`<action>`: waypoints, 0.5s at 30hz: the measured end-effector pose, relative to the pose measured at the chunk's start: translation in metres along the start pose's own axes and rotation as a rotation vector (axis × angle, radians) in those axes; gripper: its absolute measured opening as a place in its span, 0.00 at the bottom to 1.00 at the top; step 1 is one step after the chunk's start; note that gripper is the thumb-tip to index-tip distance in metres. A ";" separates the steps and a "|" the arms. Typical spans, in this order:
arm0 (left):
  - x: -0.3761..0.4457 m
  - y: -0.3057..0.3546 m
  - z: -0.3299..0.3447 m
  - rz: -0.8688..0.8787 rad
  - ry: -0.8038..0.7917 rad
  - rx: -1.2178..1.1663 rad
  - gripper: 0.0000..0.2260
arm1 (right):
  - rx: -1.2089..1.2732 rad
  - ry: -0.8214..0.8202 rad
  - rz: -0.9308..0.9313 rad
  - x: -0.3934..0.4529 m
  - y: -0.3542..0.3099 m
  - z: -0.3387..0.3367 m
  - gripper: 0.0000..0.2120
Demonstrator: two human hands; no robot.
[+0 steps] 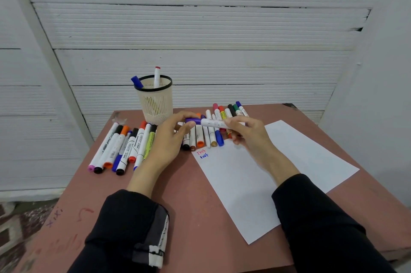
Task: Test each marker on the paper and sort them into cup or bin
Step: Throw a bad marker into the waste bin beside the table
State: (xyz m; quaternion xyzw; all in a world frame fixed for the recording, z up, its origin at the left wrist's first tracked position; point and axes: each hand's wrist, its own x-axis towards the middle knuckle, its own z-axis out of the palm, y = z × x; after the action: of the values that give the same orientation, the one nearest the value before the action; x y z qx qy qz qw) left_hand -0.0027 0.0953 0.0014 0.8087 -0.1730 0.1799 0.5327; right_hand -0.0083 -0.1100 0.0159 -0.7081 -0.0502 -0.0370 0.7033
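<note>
Wall (200, 28) of white ribbed panels fills the back. Below it, reddish-brown table (189, 206), w/ faint scribbles near its front-left corner. White paper (255, 183) lies angled on the table's right half; top-left corner has "Test" in red (201, 152) and "test" in blue (204, 156) just under it.

Two black sleeves come in from the bottom edge, left one (124, 228) w/ a grey-and-white cuff turned back.

Cup (155, 99), cream mesh w/ black rim, stands at the table's back edge, left of centre. Inside: a blue-capped marker (137, 81) leaning left over the rim and a white marker w/ red end (157, 77) standing upright.

Left group of markers (124, 146) lies fanned on the table below-left of the cup: pink, black, orange, blue, red, yellow-green among them. Second row of markers (209, 137) sits at the paper's top edge, partly hidden by the hands; a third bunch (229, 110) behind it: pink, red, black, green, blue caps.

Left hand (171, 137) and right hand (246, 132) are raised over the middle row, holding one purple marker (211, 122) horizontally btwn them. Left fingers pinch the purple cap (193, 120); right fingers curl round the white barrel. Cap looks seated on the barrel; can't tell if it's loosened.
</note>
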 end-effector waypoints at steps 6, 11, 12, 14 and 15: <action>0.000 0.004 0.000 -0.064 0.063 -0.033 0.02 | -0.768 0.090 -0.526 -0.002 0.012 -0.005 0.10; -0.001 0.011 0.008 -0.103 0.042 -0.129 0.05 | -1.090 -0.017 -0.690 -0.009 0.016 0.007 0.15; -0.001 0.011 0.008 -0.101 0.043 -0.137 0.04 | -1.116 -0.010 -0.682 -0.008 0.017 0.008 0.14; 0.000 0.010 0.008 -0.094 0.028 -0.147 0.01 | -1.169 -0.010 -0.657 -0.007 0.017 0.009 0.15; 0.000 0.010 0.007 -0.095 0.017 -0.150 0.02 | -1.181 -0.022 -0.636 -0.007 0.017 0.009 0.16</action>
State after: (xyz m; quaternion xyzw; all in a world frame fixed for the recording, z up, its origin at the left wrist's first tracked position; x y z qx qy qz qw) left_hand -0.0067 0.0848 0.0066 0.7724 -0.1429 0.1478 0.6009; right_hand -0.0131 -0.1012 -0.0024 -0.9251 -0.2350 -0.2565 0.1521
